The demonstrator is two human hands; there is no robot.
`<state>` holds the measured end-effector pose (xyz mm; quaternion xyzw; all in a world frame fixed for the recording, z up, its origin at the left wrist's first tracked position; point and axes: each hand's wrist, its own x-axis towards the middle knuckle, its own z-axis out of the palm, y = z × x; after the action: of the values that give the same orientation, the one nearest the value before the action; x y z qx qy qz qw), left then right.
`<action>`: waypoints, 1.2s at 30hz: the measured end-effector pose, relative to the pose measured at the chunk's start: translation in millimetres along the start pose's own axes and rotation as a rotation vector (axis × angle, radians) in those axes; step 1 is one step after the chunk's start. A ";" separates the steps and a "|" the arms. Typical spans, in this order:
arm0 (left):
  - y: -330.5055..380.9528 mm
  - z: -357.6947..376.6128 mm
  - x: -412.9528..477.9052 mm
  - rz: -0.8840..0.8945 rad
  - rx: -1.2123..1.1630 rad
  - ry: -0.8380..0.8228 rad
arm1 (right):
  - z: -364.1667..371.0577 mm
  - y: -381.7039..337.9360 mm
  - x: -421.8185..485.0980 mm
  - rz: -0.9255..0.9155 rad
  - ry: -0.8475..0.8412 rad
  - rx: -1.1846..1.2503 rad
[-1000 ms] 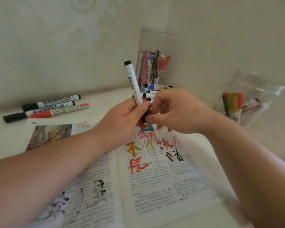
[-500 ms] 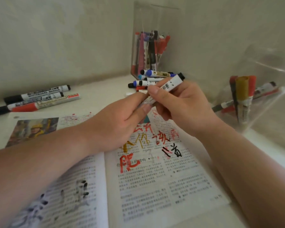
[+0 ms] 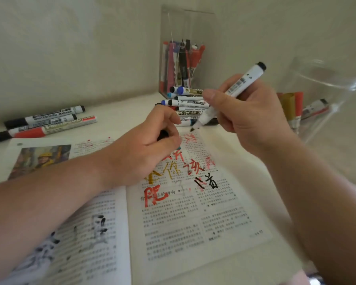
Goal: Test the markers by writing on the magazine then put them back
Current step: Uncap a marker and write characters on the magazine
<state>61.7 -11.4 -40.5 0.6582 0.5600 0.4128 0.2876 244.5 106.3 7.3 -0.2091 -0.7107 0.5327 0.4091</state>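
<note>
Uncapped white marker (image 3: 243, 81) tilts, black tip down, above the top edge of the open magazine (image 3: 193, 233), scrawled in red, gold and black; its black cap (image 3: 163, 134) hovers over the page. Three capped markers (image 3: 47, 124) lie off its upper-left corner.

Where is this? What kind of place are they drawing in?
Probably a desk corner at home or in a study room, though I can't be sure. An open magazine lies on a pale tabletop against plain walls, with a clear box full of markers and loose markers before it.
</note>
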 end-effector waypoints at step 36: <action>1.4 -1.4 11.6 -0.269 -0.199 0.045 | -45.3 30.2 -51.2 0.275 -0.176 -0.212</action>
<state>61.5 -0.5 -36.1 0.5362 0.6057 0.4387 0.3913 306.3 105.8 -34.6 -0.2988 -0.7606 0.5220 0.2441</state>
